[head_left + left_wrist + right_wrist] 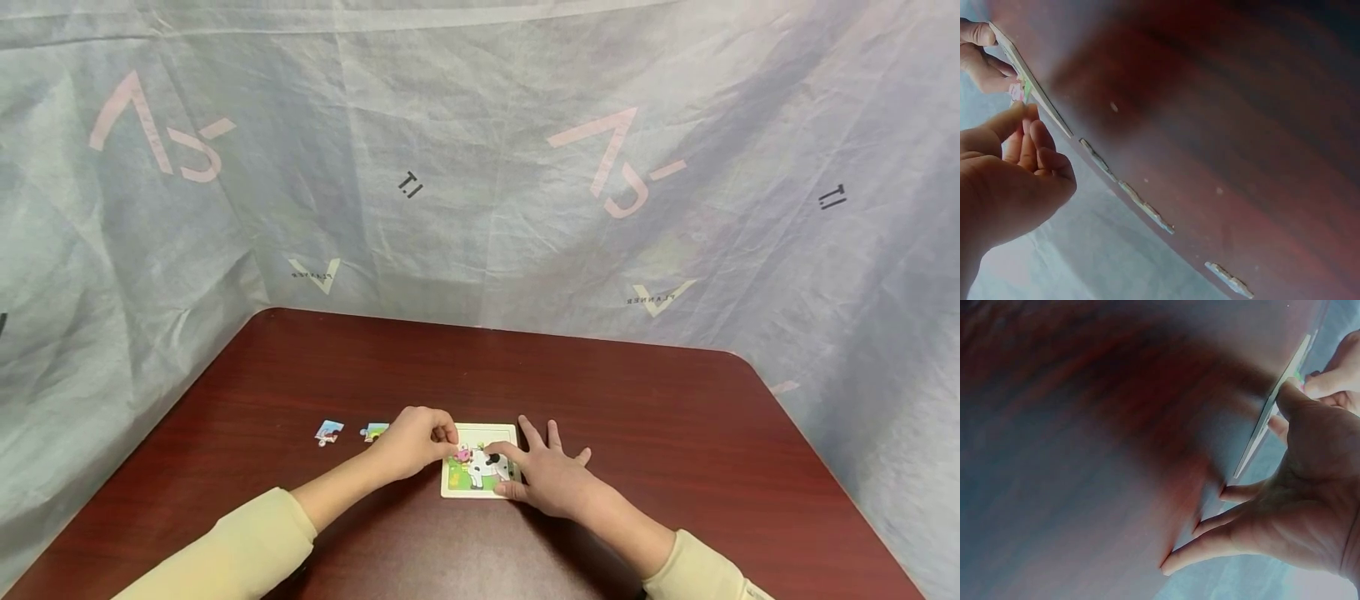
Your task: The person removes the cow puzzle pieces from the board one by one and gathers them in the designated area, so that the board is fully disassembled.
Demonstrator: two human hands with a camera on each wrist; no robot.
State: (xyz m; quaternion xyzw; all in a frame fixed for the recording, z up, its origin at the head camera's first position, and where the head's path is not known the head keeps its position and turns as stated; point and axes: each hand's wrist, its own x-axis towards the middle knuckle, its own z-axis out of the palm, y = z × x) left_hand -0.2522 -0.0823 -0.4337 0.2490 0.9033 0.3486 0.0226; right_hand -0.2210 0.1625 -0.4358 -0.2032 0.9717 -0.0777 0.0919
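From my remote seat I see a dark reddish-brown surface (637, 392) with wood grain and rounded far corners, a soft sheen on its near side. Grey-white cloth (480, 217) hangs in creases behind it and along both sides, printed with pink angular marks, small black letters and yellow V shapes. On the surface, between the person's two hands, lies the shallow puzzle board (487, 433): thin, pale-rimmed, cream toward its far side, with a white cow with black patches (487, 468) over green at the near part. Just at its left, the left hand (412, 442) pinches a small pink and green puzzle piece (1017, 92) between thumb and finger, by the board. The right hand (551, 477) grasps nothing that I can make out; its fingers are spread, index finger and thumb on the board, the others touching the surface beyond its right edge. To the left I see loose pieces (330, 432) lying flat in a row, three in the left wrist view. Pale yellow sleeves (247, 533) cover both forearms partway.
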